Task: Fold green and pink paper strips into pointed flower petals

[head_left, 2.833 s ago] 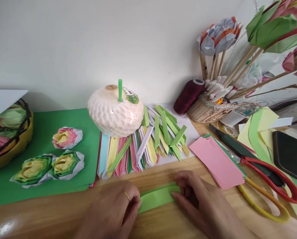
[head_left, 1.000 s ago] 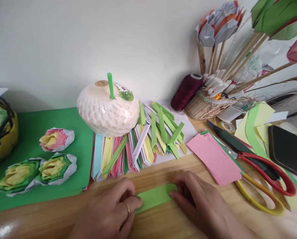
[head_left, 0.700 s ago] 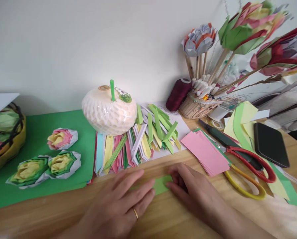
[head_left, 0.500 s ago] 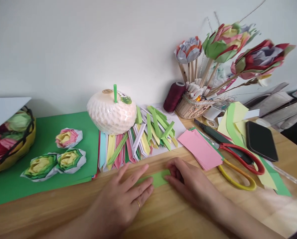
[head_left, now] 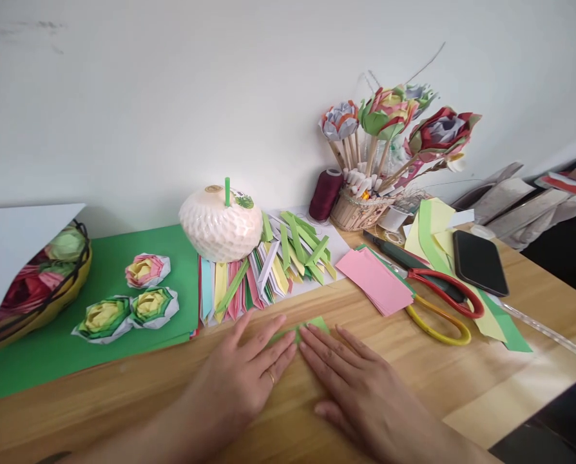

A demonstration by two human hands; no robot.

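A small light-green piece of paper (head_left: 319,323) lies on the wooden table, mostly covered by my fingers. My left hand (head_left: 243,372) rests on its left part with the fingers spread; a gold ring is on one finger. My right hand (head_left: 358,380) lies flat over the right part, fingers stretched out, fingertips close to those of the left. Just beyond the hands are many folded paper strips (head_left: 281,261) in green, yellow, white and pink. To the right of them sits a stack of pink paper rectangles (head_left: 375,281).
Red-and-yellow-handled scissors (head_left: 440,332), a dark cutter (head_left: 394,250) and a black phone (head_left: 481,263) lie right. Behind stand a foam-wrapped white fruit (head_left: 220,232), a maroon thread spool (head_left: 325,195) and a basket (head_left: 358,214) of paper flowers. Left, folded flowers (head_left: 146,270) rest on green sheets (head_left: 118,241).
My right hand has gone from a curled grip at the green paper's right end to lying flat over it. My left hand stays in place. The view has shifted slightly.
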